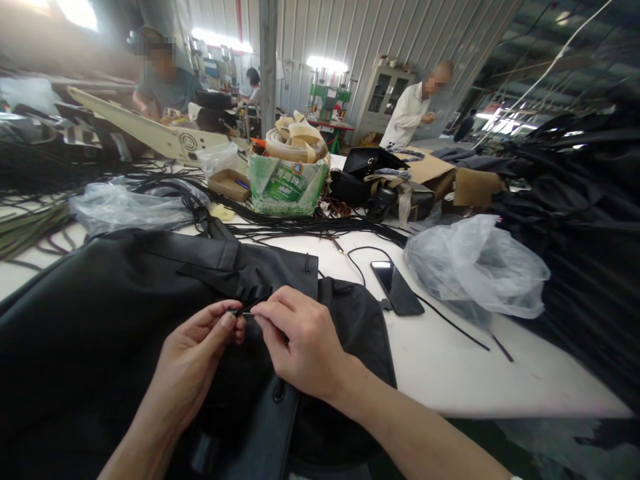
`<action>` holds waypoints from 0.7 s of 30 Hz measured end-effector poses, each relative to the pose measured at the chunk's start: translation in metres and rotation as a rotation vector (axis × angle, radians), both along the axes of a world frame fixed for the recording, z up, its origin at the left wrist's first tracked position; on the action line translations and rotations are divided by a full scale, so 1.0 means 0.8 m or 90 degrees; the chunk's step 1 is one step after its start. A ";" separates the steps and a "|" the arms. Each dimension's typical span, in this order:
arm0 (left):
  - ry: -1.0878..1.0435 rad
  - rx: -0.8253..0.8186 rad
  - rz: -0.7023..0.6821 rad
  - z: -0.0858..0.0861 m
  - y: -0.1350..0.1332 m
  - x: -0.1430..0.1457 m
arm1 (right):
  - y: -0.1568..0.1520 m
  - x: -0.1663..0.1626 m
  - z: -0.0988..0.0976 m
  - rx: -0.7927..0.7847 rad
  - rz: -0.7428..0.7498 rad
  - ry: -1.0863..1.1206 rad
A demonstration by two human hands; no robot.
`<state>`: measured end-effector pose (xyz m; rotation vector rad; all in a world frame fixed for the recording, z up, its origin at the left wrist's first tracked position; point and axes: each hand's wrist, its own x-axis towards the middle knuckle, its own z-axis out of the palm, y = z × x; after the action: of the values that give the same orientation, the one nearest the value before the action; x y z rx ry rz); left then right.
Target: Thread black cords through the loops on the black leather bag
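Observation:
Across the front of the white table [450, 373] lies black leather-like material [100, 320] with stitched panels, perhaps a bag. Above it, my left hand [195, 353] is closed in a pinch on the end of a thin black strap [239, 309]. My right hand [305, 343] pinches close beside it, thumb and forefinger together at a small, thin, light-coloured piece that is too small to name. The two sets of fingertips are almost touching. Below them, a round metal eyelet [279, 394] shows in a black panel.
Black cords [320, 227] run across the table behind the material. A phone-like dark object [397, 288] and a clear plastic bag [480, 267] lie to the right. Further back stands a green-and-white sack [287, 183] with rolled strips. Several people are in the background.

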<state>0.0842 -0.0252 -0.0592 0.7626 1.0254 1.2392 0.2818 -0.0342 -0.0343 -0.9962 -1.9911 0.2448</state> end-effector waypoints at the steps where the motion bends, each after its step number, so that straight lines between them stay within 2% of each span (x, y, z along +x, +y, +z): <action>1: 0.002 -0.001 -0.002 0.000 0.000 0.000 | 0.000 0.000 0.000 -0.001 0.000 -0.006; 21: 0.073 0.041 -0.002 -0.007 -0.001 -0.003 | 0.001 0.002 0.002 -0.020 0.021 -0.025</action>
<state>0.0821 -0.0264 -0.0645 0.8936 1.0801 1.2419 0.2831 -0.0334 -0.0325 -0.9955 -2.0468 0.2772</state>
